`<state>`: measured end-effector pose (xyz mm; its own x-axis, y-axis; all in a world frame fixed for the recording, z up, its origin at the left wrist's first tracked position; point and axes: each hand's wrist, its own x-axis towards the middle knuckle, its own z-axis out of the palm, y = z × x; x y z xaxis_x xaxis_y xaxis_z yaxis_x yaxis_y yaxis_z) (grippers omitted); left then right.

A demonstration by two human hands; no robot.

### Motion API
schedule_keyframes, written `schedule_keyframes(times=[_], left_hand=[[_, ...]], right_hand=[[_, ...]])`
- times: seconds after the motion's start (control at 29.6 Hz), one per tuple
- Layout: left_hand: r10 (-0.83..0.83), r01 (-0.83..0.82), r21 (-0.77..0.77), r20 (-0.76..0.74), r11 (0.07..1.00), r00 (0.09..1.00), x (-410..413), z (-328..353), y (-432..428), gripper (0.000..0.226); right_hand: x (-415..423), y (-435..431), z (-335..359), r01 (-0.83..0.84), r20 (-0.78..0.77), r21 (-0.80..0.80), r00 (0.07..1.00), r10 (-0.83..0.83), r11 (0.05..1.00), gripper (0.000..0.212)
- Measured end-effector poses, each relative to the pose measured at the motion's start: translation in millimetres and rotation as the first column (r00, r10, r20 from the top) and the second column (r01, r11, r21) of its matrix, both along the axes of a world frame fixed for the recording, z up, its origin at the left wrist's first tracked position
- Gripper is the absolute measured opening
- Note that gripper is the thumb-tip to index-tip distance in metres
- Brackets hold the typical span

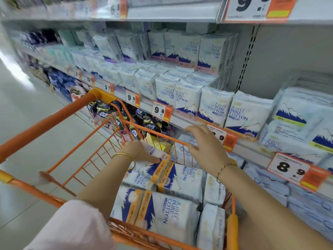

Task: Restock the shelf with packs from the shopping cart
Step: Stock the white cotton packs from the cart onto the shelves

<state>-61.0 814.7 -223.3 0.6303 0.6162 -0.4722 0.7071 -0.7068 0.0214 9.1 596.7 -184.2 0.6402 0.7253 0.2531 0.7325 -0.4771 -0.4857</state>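
While the left hand (139, 150) grips one Pure Cotton pack (159, 159) at the top of the pile inside the orange shopping cart (54, 117), the right hand (207, 147) hovers over the cart's far rim, fingers loosely spread and holding nothing. Matching packs (215, 109) stand in rows on the shelf (182, 121) just beyond.

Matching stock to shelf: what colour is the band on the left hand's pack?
Orange-yellow, on the pack the left hand grips; head view shows it best.
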Motion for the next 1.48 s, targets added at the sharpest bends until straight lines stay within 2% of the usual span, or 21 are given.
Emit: schedule_keyframes(times=[0.07, 0.13, 0.27, 0.37, 0.44, 0.54, 0.61, 0.67, 0.71, 0.74, 0.78, 0.81, 0.91, 0.98, 1.11, 1.32, 1.38, 1.48], left_hand=[[0.042, -0.039, -0.036, 0.086, 0.999, 0.995, -4, 5, -2, 0.119], [0.028, -0.011, -0.099, 0.163, 0.995, 0.986, -8, 16, -2, 0.111], [-0.171, 0.186, -0.069, 0.176, 0.980, 0.969, -12, 69, -16, 0.080], [-0.302, 0.327, -0.031, 0.310, 0.945, 0.902, -10, 116, -42, 0.074], [-0.396, 0.433, 0.026, 0.459, 0.901, 0.795, 0, 141, -61, 0.074], [-0.517, 0.547, 0.186, 0.657, 0.817, 0.549, 31, 162, -84, 0.082], [-0.542, 0.506, 0.326, 0.755, 0.799, 0.369, 55, 168, -91, 0.092], [-0.532, 0.380, 0.444, 0.831, 0.811, 0.164, 79, 167, -93, 0.096], [-0.487, 0.317, 0.437, 0.868, 0.842, 0.096, 90, 163, -92, 0.093], [-0.425, 0.279, 0.391, 0.902, 0.877, 0.072, 100, 158, -90, 0.086], [-0.386, 0.267, 0.349, 0.917, 0.898, 0.100, 110, 152, -89, 0.078], [-0.398, 0.280, 0.343, 0.901, 0.897, 0.171, 120, 144, -87, 0.070], [-0.535, 0.417, 0.364, 0.724, 0.833, 0.436, 144, 117, -86, 0.056], [-0.579, 0.483, 0.342, 0.624, 0.806, 0.525, 153, 104, -87, 0.057], [-0.580, 0.472, 0.356, 0.629, 0.806, 0.517, 157, 94, -86, 0.051], [-0.578, 0.420, 0.407, 0.667, 0.811, 0.470, 156, 92, -84, 0.039], [-0.577, 0.398, 0.424, 0.670, 0.814, 0.466, 156, 91, -85, 0.040], [-0.569, 0.396, 0.415, 0.675, 0.819, 0.470, 155, 91, -85, 0.042]], right_hand=[[-1, 0, 0, -0.001, -0.008, -0.020, 1.000, 0.001, 1.000, 0.041], [-3, 1, 2, -0.011, -0.029, -0.011, 1.000, 0.010, 1.000, 0.041], [-4, 4, 16, -0.038, -0.183, 0.118, 0.981, 0.059, 0.992, 0.042], [4, 0, 40, -0.054, -0.353, 0.248, 0.925, 0.142, 0.967, 0.054], [15, -7, 59, -0.071, -0.391, 0.288, 0.901, 0.185, 0.955, 0.059], [40, -21, 87, -0.047, -0.275, 0.348, 0.950, 0.150, 0.936, 0.060], [57, -32, 104, 0.007, -0.179, 0.460, 0.980, 0.085, 0.888, 0.055], [71, -43, 117, 0.049, -0.050, 0.567, 0.998, -0.025, 0.822, 0.050], [78, -47, 120, 0.059, 0.023, 0.602, 0.996, -0.091, 0.796, 0.049], [84, -49, 121, 0.060, 0.087, 0.623, 0.986, -0.146, 0.780, 0.049], [91, -49, 120, 0.058, 0.138, 0.629, 0.973, -0.184, 0.775, 0.050], [97, -47, 118, 0.059, 0.175, 0.619, 0.962, -0.211, 0.783, 0.051], [122, -35, 107, 0.127, 0.244, 0.498, 0.929, -0.278, 0.858, 0.050], [137, -26, 99, 0.214, 0.207, 0.411, 0.925, -0.320, 0.886, 0.047], [156, -14, 91, 0.330, 0.104, 0.172, 0.931, -0.350, 0.928, 0.041], [174, -9, 79, 0.278, -0.033, -0.145, 0.958, -0.286, 0.950, 0.024], [176, -7, 77, 0.295, -0.032, -0.194, 0.951, -0.307, 0.936, 0.017], [176, -6, 77, 0.309, -0.005, -0.204, 0.948, -0.317, 0.929, 0.020]])
